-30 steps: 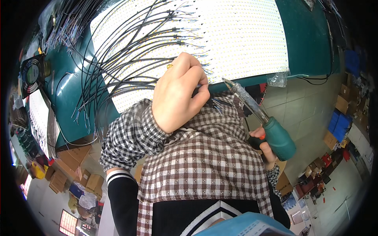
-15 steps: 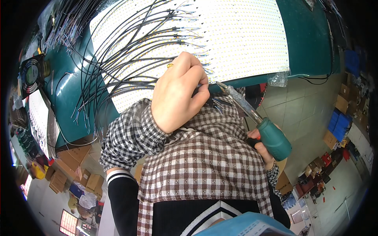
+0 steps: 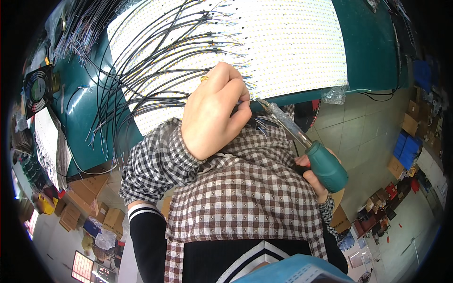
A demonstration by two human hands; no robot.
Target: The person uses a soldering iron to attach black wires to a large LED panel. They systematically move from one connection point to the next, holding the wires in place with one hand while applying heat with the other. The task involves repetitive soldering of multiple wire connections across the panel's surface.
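Panel of white LED strips (image 3: 297,47), dotted with yellow chips, lies at the table's front edge. Across its left half run black cables (image 3: 155,70), whose thin bared wires (image 3: 229,40) end along the panel's middle. Near the panel's front edge my left hand (image 3: 214,113) is closed in a pinch, a black cable passing under its fingers; the fingertips are partly hidden. My right hand (image 3: 318,181), mostly behind the handle, grips a soldering iron (image 3: 328,167) with a green handle. Its tip meets the panel's edge just right of my left fingertips; whether it touches a wire I cannot tell.
The table (image 3: 368,56) has a green top. At its left stand a small black fan (image 3: 38,89) and a stack of white sheets (image 3: 49,146). A bundle of loose cables (image 3: 82,37) lies far left. Clear plastic wrap (image 3: 334,94) hangs at the front edge.
The soldering iron and my right hand have shifted very slightly to the left. My left hand has stayed in place.
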